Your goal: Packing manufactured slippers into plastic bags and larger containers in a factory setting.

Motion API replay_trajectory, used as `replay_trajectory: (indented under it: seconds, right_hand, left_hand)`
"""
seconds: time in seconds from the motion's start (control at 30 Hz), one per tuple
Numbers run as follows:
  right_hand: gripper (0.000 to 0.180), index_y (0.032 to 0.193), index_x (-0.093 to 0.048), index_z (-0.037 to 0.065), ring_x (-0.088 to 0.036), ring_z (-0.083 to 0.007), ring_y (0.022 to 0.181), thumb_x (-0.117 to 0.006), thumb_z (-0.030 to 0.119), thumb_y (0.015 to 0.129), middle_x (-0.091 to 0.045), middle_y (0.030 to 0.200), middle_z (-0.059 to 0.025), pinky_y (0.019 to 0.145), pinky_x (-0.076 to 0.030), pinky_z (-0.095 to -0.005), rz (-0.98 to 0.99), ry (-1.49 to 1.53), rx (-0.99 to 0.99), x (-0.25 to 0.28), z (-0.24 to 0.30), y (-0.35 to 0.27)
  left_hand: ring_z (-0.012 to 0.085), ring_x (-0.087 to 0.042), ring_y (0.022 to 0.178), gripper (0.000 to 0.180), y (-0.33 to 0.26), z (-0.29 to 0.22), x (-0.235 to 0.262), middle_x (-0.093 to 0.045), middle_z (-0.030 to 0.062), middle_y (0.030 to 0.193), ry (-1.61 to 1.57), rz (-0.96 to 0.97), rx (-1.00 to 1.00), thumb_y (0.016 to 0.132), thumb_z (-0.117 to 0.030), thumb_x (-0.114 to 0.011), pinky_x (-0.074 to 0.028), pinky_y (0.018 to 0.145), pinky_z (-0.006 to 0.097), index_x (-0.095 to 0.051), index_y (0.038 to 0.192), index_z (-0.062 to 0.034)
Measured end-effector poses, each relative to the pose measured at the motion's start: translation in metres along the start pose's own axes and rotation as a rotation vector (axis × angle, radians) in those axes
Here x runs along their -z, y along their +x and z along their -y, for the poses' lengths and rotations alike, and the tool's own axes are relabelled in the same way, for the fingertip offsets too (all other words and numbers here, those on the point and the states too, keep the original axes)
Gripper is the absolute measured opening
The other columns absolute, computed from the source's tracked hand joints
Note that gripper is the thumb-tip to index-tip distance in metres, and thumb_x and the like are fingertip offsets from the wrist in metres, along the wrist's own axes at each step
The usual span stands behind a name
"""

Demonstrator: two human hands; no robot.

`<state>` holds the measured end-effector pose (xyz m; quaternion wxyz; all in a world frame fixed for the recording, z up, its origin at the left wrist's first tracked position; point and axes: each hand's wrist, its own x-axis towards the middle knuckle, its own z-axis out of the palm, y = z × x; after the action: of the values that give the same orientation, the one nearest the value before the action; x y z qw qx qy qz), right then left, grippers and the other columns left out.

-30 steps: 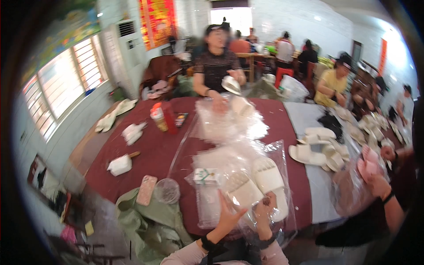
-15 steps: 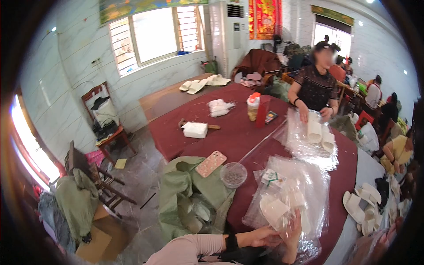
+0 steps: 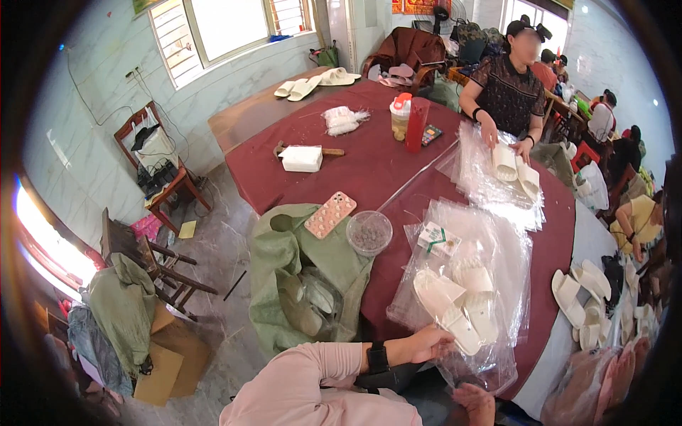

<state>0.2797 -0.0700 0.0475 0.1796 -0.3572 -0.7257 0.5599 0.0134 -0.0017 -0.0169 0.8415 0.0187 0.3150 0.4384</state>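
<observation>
Nearest, left hand (image 3: pixel 432 342) closed on a white slipper (image 3: pixel 455 323) at the table's (image 3: pixel 369 167) near edge, atop clear plastic bags (image 3: pixel 497 248); right hand (image 3: pixel 474 400) low at the frame's bottom, grip impossible to tell. Just beyond, a green sack (image 3: pixel 284 248), a phone (image 3: pixel 330 214) and a small round bowl (image 3: pixel 369 232). Farther off, across the maroon table, another person (image 3: pixel 508 89) handling white slippers over more bags.

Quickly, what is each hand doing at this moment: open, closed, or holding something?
Left hand: closed on a white slipper lying on the clear plastic bags.
Right hand: low at the bags' near edge; its grip cannot be told.
</observation>
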Motion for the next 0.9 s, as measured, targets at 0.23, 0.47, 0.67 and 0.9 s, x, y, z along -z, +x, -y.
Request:
replay_trajectory:
  seconds: [0.23,0.47,0.67,0.9]
  right_hand:
    - [0.052,0.136,-0.033,0.005,-0.046,-0.0330,0.119,-0.043,0.032,0.093,-0.046,0.132,-0.0165,0.098,-0.038,-0.0522,-0.451,1.514,-0.055,-0.044,-0.023,0.037]
    - [0.048,0.126,-0.044,0.003,-0.057,-0.0305,0.102,-0.049,0.034,0.089,-0.056,0.119,-0.0145,0.069,-0.054,-0.0453,-0.402,1.331,-0.329,-0.037,-0.040,0.068]
    - [0.040,0.120,-0.048,-0.002,-0.056,-0.0278,0.103,-0.053,0.020,0.088,-0.057,0.115,-0.0150,0.081,-0.050,-0.0356,-0.690,1.172,-0.123,-0.057,-0.010,0.077]
    - [0.039,0.120,-0.047,-0.004,-0.055,-0.0219,0.101,-0.056,0.006,0.083,-0.055,0.115,-0.0119,0.084,-0.046,-0.0332,-0.664,0.599,-0.048,-0.042,-0.086,0.040]
  left_hand:
    - [0.0080,-0.047,0.059,0.025,-0.040,0.043,-0.040,-0.054,0.0003,0.077,0.519,0.145,-0.145,0.087,-0.009,-0.054,-0.040,0.051,0.023,-0.048,0.112,-0.0073]
    - [0.0107,-0.046,0.063,0.017,-0.067,0.039,-0.040,-0.047,0.0014,0.072,0.872,0.362,-0.005,0.089,-0.016,-0.053,-0.040,0.056,0.027,-0.049,0.098,-0.0016]
    - [0.0133,-0.057,0.074,0.022,-0.107,-0.033,0.005,-0.059,0.0020,0.082,1.339,0.265,-0.524,0.092,-0.022,-0.054,-0.047,0.067,0.028,-0.056,0.098,-0.0002]
    - [0.0404,-0.036,0.121,0.084,-0.165,-0.105,0.138,-0.039,0.0235,0.130,1.444,-1.532,-1.072,0.068,-0.032,-0.074,-0.028,0.100,0.050,-0.030,0.133,-0.0024]
